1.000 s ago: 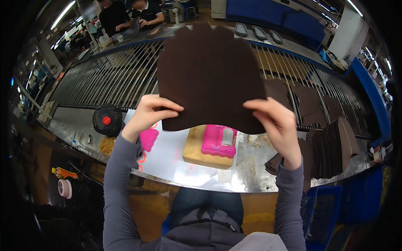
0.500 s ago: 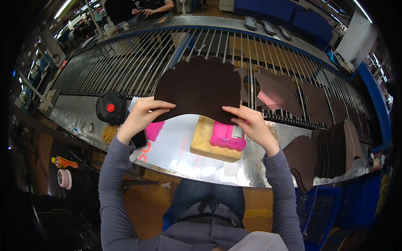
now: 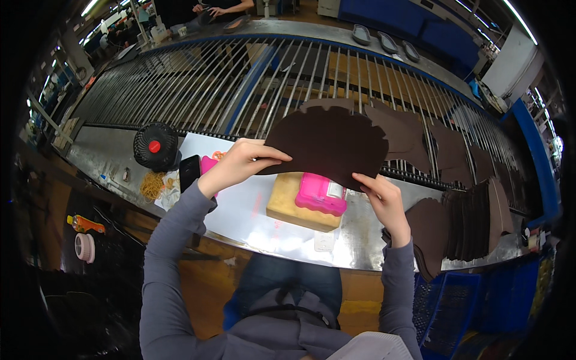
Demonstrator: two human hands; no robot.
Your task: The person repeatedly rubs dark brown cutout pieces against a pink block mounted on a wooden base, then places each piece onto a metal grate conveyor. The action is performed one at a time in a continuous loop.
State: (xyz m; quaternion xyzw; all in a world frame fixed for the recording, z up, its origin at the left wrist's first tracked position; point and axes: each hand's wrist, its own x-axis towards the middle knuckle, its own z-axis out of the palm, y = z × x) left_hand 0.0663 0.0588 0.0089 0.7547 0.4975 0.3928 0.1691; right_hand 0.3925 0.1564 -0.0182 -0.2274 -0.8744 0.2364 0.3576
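A dark brown flat cut piece (image 3: 327, 138), with a rounded, notched far edge, is held up over the bench. My left hand (image 3: 245, 161) pinches its near left corner between thumb and fingers. At the near right corner my right hand (image 3: 382, 195) grips it the same way. Below the piece, a pink plastic box (image 3: 321, 201) rests on a yellowish block (image 3: 282, 207). Similar brown pieces (image 3: 399, 138) lie on the roller rack just beyond, partly hidden by the held one.
Stacked brown pieces (image 3: 468, 225) stand at the bench's right end. A black fan (image 3: 155, 147), a phone (image 3: 189, 173) and rubber bands (image 3: 153, 186) sit at left. The metal roller rack (image 3: 198, 84) runs across behind. Blue crates (image 3: 447, 306) are below right. Another person's hands (image 3: 219, 11) show far off.
Both hands have carried the brown piece to the right, and it has tilted, its right side now lower. More of the phone and white sheet at left shows.
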